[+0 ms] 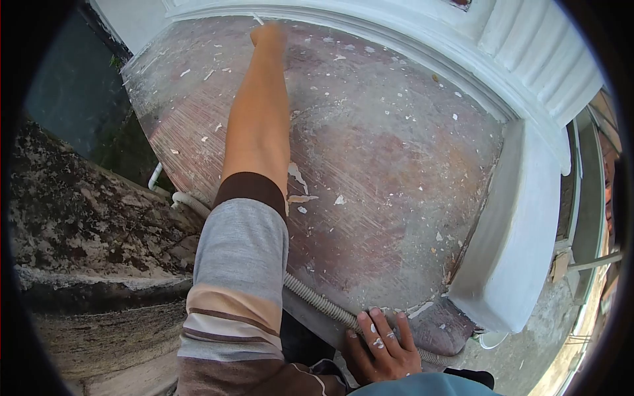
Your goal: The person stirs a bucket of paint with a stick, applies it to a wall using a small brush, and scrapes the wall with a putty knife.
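Note:
My left arm, in a grey, cream and brown striped sleeve, stretches far across the paint-flecked ledge point(370, 198). At its far end my left hand point(269, 36), blurred by motion, is closed. A thin, pale stick-like thing point(258, 19) sticks out of it, close to the foot of the white wall point(317, 10); its kind I cannot make out. My right hand point(383, 350) rests on the ledge's near edge, fingers spread and marked with white paint. Beneath and beside it runs a grey corrugated hose point(320, 302). Teal cloth covers the right wrist.
White and tan paint flakes point(297, 174) are scattered over the ledge. A white block-like pillar point(518, 231) bounds its right side. To the left stands a dark, weathered wall point(92, 204), with a white pipe point(156, 177) beside the ledge. Beyond the ledge's left edge is a drop.

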Demonstrator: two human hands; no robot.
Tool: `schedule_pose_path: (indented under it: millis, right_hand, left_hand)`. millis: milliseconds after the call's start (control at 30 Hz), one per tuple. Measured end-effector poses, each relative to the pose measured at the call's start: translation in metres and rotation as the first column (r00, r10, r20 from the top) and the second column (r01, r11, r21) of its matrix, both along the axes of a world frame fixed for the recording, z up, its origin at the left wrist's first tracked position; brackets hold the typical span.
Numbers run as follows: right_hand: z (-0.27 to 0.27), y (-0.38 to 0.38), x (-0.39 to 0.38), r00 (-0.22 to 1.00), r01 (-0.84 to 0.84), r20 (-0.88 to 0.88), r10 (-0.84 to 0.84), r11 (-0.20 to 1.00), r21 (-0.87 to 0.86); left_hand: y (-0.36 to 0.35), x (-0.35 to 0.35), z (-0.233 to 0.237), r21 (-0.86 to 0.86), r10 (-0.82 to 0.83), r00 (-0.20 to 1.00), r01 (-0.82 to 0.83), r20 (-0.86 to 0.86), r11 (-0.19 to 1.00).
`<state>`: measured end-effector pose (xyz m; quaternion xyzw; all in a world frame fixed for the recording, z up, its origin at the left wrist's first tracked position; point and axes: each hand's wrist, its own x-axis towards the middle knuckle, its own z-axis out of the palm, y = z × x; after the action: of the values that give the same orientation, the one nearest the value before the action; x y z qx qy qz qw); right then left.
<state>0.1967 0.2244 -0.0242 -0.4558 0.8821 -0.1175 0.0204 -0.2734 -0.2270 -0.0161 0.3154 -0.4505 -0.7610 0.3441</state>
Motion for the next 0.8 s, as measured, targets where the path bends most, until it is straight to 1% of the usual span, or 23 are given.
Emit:
schedule_pose_path:
  millis: [67, 133, 200, 300, 333, 400, 467, 633, 700, 800]
  right_hand:
    - [-0.004, -0.003, 0.003, 0.993, 0.082, 0.088, -0.077, 0.995, -0.055]
    - [-0.010, 0.001, 0.004, 0.998, 0.048, 0.040, -0.048, 0.999, -0.015]
    - [-0.021, 0.004, 0.001, 0.992, -0.047, -0.114, 0.051, 0.998, 0.034]
    - [-0.017, 0.005, 0.002, 0.994, -0.052, -0.089, 0.060, 0.994, 0.094]
    - [-0.021, 0.006, 0.005, 0.999, -0.031, -0.034, 0.034, 0.996, 0.088]
    - [-0.028, 0.004, 0.011, 0.998, 0.018, 0.065, -0.023, 0.997, 0.075]
    - [-0.031, 0.005, 0.012, 0.997, 0.029, 0.073, -0.033, 0.998, 0.055]
    - [-0.014, 0.001, -0.001, 1.000, -0.008, -0.002, 0.009, 0.999, 0.045]
    - [-0.009, 0.003, 0.000, 1.000, -0.017, -0.016, 0.018, 0.999, 0.036]
    - [-0.015, 0.002, 0.000, 0.988, -0.015, -0.151, 0.013, 1.000, -0.015]
  left_hand:
    - [-0.014, -0.008, -0.002, -0.020, 0.005, 1.000, -0.005, 0.026, 1.000]
    - [-0.029, -0.019, -0.007, -0.058, 0.004, 0.999, -0.001, 0.051, 0.998]
    - [-0.034, -0.025, -0.007, -0.087, -0.036, 0.999, 0.040, 0.040, 0.995]
    - [-0.039, -0.027, -0.010, -0.108, -0.092, 0.995, 0.094, 0.024, 0.990]
    - [-0.040, -0.029, -0.011, -0.109, -0.111, 0.994, 0.111, 0.012, 0.988]
    - [-0.047, -0.039, -0.016, -0.096, -0.086, 0.996, 0.086, 0.009, 0.992]
    - [-0.048, -0.051, -0.017, -0.097, -0.070, 0.998, 0.069, -0.002, 0.993]
    - [-0.027, -0.046, -0.023, -0.110, -0.066, 0.998, 0.064, -0.022, 0.992]
    - [-0.014, -0.044, -0.024, -0.094, -0.095, 0.995, 0.092, -0.027, 0.991]
    - [0.006, -0.039, -0.026, -0.115, -0.119, 0.993, 0.120, 0.015, 0.986]
